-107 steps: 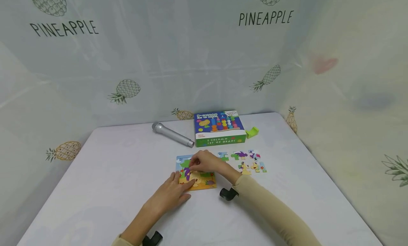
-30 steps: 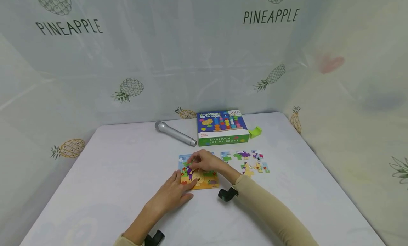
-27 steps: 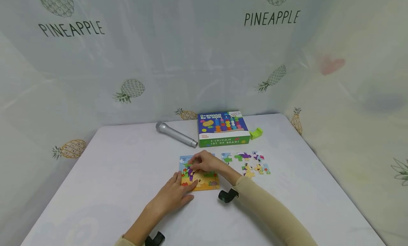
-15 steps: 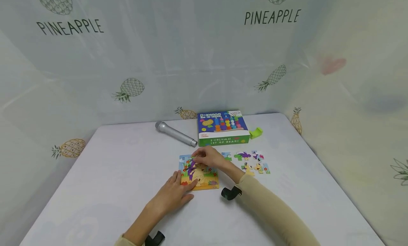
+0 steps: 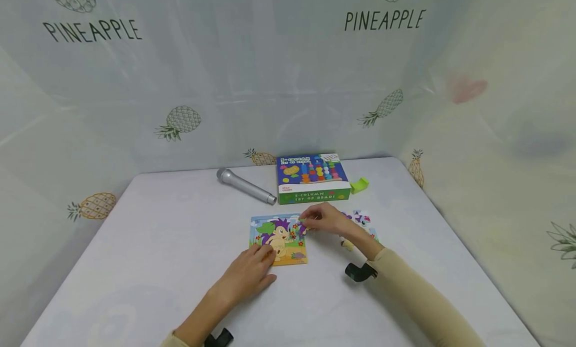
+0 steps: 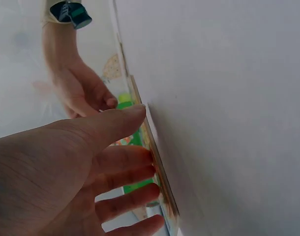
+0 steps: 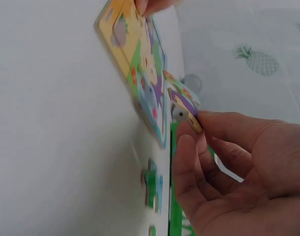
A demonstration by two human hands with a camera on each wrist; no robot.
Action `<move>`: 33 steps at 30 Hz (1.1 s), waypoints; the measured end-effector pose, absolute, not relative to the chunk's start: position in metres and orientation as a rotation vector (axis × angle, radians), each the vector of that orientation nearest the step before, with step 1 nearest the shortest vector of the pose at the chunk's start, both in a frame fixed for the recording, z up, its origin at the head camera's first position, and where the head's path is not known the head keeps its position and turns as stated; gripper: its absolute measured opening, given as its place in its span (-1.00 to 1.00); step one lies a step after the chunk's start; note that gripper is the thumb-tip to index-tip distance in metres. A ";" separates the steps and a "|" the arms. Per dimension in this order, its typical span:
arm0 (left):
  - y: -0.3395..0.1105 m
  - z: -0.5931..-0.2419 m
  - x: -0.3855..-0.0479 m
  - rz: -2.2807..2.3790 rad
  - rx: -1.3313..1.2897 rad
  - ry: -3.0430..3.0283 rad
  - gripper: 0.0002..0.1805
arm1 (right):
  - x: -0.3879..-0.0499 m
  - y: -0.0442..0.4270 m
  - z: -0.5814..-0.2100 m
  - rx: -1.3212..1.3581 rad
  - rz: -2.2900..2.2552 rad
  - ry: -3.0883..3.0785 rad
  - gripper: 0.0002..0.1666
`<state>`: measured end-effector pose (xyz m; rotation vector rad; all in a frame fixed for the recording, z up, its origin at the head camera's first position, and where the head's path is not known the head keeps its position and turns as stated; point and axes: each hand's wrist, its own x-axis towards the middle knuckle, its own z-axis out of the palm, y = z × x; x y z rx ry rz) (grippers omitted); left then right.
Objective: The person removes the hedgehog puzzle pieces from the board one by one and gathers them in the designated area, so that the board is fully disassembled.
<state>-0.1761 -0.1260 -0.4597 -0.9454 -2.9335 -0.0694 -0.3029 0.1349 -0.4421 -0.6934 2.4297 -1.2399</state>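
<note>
1. Puzzle piece [image 7: 186, 104], printed in purple and cream: held tilted in the right hand [image 5: 330, 220], just beside the upper right edge of the puzzle board; whether it touches the board cannot be told
2. Right hand: thumb and forefinger pinching the piece, other fingers curled loosely
3. Puzzle board [image 5: 290, 260], with purple-spined cartoon animal, green leaf and orange ground: flat on the table, in front of the box
4. Left hand [image 5: 249, 269]: fingers slightly spread, resting on the lower left part of the board; thumb apart
5. Loose pieces [image 5: 361, 219]: on the table right of the board, partly hidden by the right hand and forearm
6. Box [image 5: 313, 181], blue and green, lettered "5-Column Set of Beads": behind the board
7. Microphone [image 5: 247, 187], silver: lying aslant, narrow end just beside the box
8. Bright green object [image 5: 359, 185]: just beside the box, right side
9. Table [image 5: 180, 227], white-covered: beneath everything listed
10. Backdrop [image 5: 252, 82], pale, with pineapple prints and lettering: behind the table
</note>
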 end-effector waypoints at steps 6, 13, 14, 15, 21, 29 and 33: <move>-0.118 -0.455 -0.172 -0.013 -0.943 -2.899 -0.44 | -0.302 0.168 -0.441 -0.668 -1.216 2.464 -0.70; -0.110 -0.451 -0.170 -0.027 -0.945 -2.908 -0.50 | -0.296 0.192 -0.445 -0.667 -1.198 2.413 -0.71; -0.109 -0.451 -0.169 -0.030 -0.937 -2.914 -0.50 | -0.295 0.194 -0.446 -0.665 -1.205 2.393 -0.71; -0.109 -0.451 -0.169 -0.038 -0.930 -2.917 -0.49 | -0.294 0.195 -0.446 -0.655 -1.209 2.379 -0.72; -0.108 -0.453 -0.167 -0.069 -0.910 -2.946 -0.47 | -0.290 0.194 -0.450 -0.697 -1.095 2.426 -0.76; -0.108 -0.454 -0.167 -0.089 -0.911 -2.959 -0.47 | -0.288 0.189 -0.448 -0.694 -0.992 2.501 -0.81; -0.109 -0.453 -0.167 -0.080 -0.911 -2.958 -0.47 | -0.289 0.187 -0.447 -0.694 -0.983 2.505 -0.81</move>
